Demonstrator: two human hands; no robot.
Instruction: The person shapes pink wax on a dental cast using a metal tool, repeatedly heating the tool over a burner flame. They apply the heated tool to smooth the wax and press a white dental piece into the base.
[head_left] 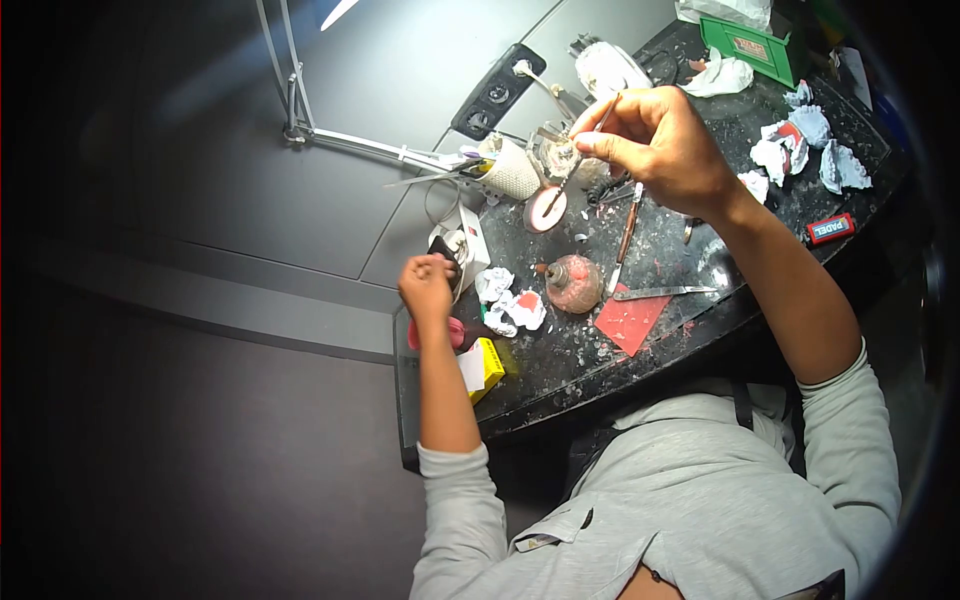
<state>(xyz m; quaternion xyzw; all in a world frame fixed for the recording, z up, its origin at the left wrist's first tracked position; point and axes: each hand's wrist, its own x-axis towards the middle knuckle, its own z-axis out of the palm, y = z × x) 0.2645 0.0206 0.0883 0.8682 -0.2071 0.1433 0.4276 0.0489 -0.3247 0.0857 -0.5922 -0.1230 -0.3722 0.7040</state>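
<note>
My right hand (665, 150) is raised over the back of the bench, its thumb and fingertips pinched on a slim rod-like tool (572, 176). The tool slants down to the left, its dark tip overlapping a small round dish (546, 209) of pale pink material. At the left end of the bench my left hand (427, 285) is closed, fingers curled in, against a dark object (442, 256) beside a white box (468, 240); I cannot tell what its fingers hold. A glass burner bottle (574, 284) with pinkish contents stands between the hands.
A red wax sheet (634, 322) lies under a metal knife (665, 292), near a brown-handled knife (629, 235). White plaster models (785, 147) sit at right, others (512, 305) at left. A yellow box (486, 368), textured cup (512, 170), lamp arm (375, 143) and green box (750, 50) stand around.
</note>
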